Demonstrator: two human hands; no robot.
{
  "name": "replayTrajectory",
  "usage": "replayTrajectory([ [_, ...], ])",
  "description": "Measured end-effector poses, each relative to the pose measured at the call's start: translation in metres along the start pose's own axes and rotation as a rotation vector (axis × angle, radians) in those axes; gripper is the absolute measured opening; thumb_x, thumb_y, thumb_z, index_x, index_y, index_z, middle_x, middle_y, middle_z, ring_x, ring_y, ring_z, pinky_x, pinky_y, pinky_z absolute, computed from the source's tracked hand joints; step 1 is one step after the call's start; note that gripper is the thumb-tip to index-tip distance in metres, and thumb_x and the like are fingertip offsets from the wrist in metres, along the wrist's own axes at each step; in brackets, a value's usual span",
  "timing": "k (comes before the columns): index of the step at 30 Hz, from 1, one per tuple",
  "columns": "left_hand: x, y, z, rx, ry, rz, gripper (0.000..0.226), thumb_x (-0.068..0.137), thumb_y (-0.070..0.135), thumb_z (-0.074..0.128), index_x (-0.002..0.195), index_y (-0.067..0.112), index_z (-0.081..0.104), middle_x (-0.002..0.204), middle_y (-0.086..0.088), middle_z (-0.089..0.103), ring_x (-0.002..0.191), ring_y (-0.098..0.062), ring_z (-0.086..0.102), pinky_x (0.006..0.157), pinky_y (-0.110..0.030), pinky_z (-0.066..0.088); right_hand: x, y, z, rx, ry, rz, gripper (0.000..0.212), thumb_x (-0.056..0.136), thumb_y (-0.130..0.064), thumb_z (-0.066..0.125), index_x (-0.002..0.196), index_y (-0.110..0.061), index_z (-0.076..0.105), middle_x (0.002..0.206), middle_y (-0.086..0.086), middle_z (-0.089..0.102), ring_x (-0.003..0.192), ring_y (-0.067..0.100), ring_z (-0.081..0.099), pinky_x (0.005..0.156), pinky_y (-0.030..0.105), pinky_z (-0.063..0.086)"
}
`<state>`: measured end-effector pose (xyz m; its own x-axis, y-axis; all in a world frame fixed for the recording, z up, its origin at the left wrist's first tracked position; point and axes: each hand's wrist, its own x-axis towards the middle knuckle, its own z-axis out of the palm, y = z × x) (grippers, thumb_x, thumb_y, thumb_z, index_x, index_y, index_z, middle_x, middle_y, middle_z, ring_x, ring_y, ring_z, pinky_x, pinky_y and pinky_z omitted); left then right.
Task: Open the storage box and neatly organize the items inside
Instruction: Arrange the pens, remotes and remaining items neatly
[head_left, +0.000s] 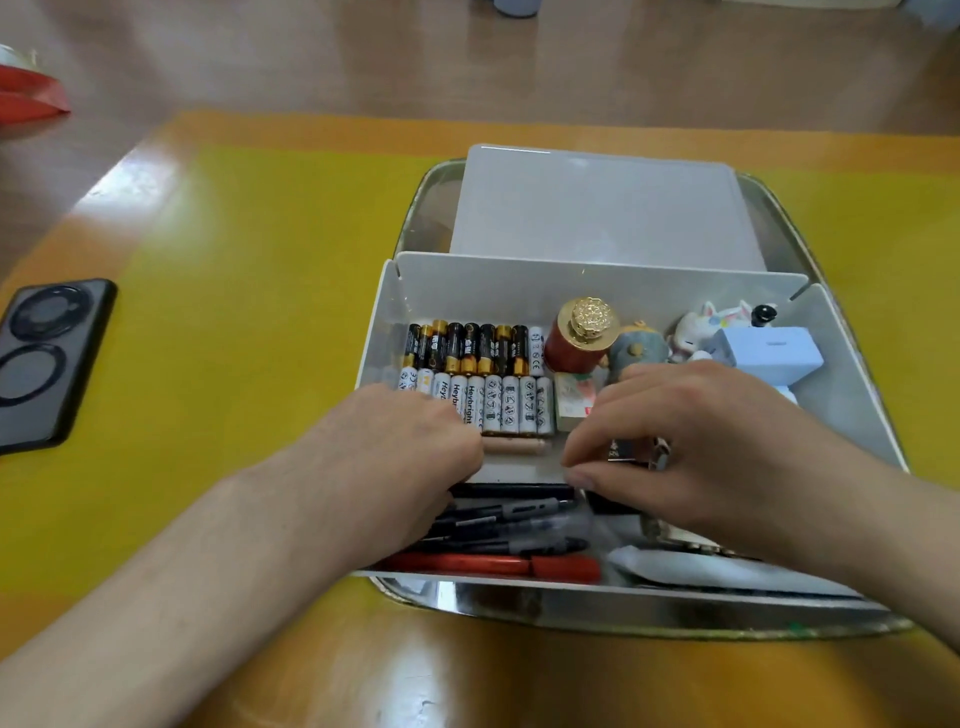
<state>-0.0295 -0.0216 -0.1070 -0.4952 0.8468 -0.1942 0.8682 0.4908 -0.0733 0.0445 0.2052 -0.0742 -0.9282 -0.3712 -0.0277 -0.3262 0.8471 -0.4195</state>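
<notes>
The white storage box (857, 374) stands open on a metal tray (571, 608), and its lid (602, 208) lies behind it. Inside at the back left are two neat rows of batteries (478, 374). A wooden stick (514, 446) lies in front of them. Black pens (519, 519) and a red pen (493, 564) lie along the front wall. My left hand (405, 452) reaches into the box, fingers curled down over the pens' left ends, fingertips hidden. My right hand (691, 441) pinches a small black item (622, 450) between thumb and fingers.
A red bottle with a gold cap (579, 332), small figurines (701, 325) and a light blue block (769, 353) sit at the box's back right. A white pouch (691, 566) lies at the front right. A black phone (47, 358) rests on the yellow mat (249, 312) at left.
</notes>
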Motion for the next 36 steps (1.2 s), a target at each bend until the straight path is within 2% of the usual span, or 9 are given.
replayTrajectory([
  [4,-0.002,-0.002,0.0,-0.053,0.034,-0.004,0.018,0.092,0.044,0.054,0.101,0.03,0.062,0.1,0.012,0.062,0.094,-0.016,0.063,0.068,-0.033,0.05,0.0,0.003,-0.003,-0.023,0.019,-0.012,0.015,0.085,-0.051,0.059,0.085,-0.041,0.071,0.072,-0.034,0.053,0.077,-0.005,0.054,0.06,0.027,0.047],
  [8,-0.002,-0.002,-0.002,-0.069,0.109,0.029,0.019,0.091,0.044,0.059,0.106,0.034,0.064,0.104,0.015,0.065,0.099,-0.014,0.063,0.067,-0.031,0.047,-0.004,0.007,-0.011,-0.025,0.08,0.043,0.01,0.082,-0.047,0.063,0.083,-0.04,0.071,0.075,-0.027,0.061,0.075,-0.002,0.054,0.06,0.036,0.049],
  [14,0.008,-0.001,-0.006,-0.053,0.194,0.05,0.008,0.091,0.039,0.062,0.093,0.031,0.064,0.089,0.016,0.058,0.085,-0.012,0.059,0.052,-0.02,0.026,-0.01,0.022,-0.01,-0.137,0.151,0.161,0.006,0.083,-0.045,0.067,0.08,-0.042,0.071,0.077,-0.029,0.06,0.082,0.0,0.046,0.065,0.035,0.046],
  [16,0.015,0.002,-0.005,-0.038,0.2,0.02,0.01,0.093,0.039,0.06,0.092,0.03,0.064,0.089,0.014,0.057,0.085,-0.012,0.058,0.05,-0.022,0.02,-0.009,0.025,-0.006,-0.166,0.174,0.184,0.007,0.085,-0.043,0.067,0.084,-0.04,0.073,0.083,-0.027,0.062,0.088,0.004,0.048,0.068,0.038,0.048],
  [19,0.024,0.006,-0.003,-0.027,0.193,-0.018,0.008,0.092,0.036,0.061,0.09,0.028,0.062,0.089,0.013,0.055,0.085,-0.013,0.057,0.05,-0.026,0.021,-0.001,0.025,0.001,-0.222,0.164,0.181,0.01,0.087,-0.045,0.067,0.092,-0.038,0.074,0.091,-0.022,0.064,0.096,0.009,0.051,0.07,0.036,0.047],
  [23,0.031,0.008,-0.004,-0.067,0.168,-0.045,0.008,0.09,0.031,0.064,0.084,0.031,0.059,0.085,0.014,0.047,0.079,-0.012,0.049,0.057,-0.027,0.031,0.012,0.025,0.009,-0.299,0.1,0.171,0.025,0.085,-0.053,0.068,0.107,-0.042,0.069,0.106,-0.017,0.065,0.107,0.012,0.053,0.071,0.033,0.045],
  [27,0.033,0.008,-0.003,-0.091,0.153,-0.045,0.005,0.089,0.032,0.065,0.088,0.029,0.069,0.091,0.013,0.057,0.087,-0.015,0.059,0.062,-0.03,0.045,0.022,0.02,0.013,-0.361,0.073,0.17,0.022,0.082,-0.051,0.07,0.098,-0.036,0.068,0.094,-0.007,0.059,0.101,0.021,0.058,0.066,0.033,0.037],
  [33,0.031,0.003,-0.002,-0.064,0.136,-0.037,0.01,0.087,0.036,0.063,0.09,0.028,0.069,0.091,0.012,0.058,0.088,-0.015,0.06,0.06,-0.027,0.037,0.024,0.019,0.013,-0.411,0.095,0.119,0.015,0.084,-0.039,0.058,0.089,-0.028,0.067,0.083,-0.006,0.055,0.088,0.024,0.061,0.06,0.034,0.041],
  [36,0.03,0.001,0.001,-0.069,0.12,-0.043,0.009,0.088,0.036,0.063,0.09,0.028,0.067,0.093,0.011,0.062,0.087,-0.016,0.06,0.061,-0.028,0.04,0.021,0.024,0.006,-0.361,0.182,0.119,0.022,0.088,-0.043,0.047,0.087,-0.028,0.063,0.071,-0.007,0.049,0.08,0.022,0.057,0.052,0.032,0.023],
])
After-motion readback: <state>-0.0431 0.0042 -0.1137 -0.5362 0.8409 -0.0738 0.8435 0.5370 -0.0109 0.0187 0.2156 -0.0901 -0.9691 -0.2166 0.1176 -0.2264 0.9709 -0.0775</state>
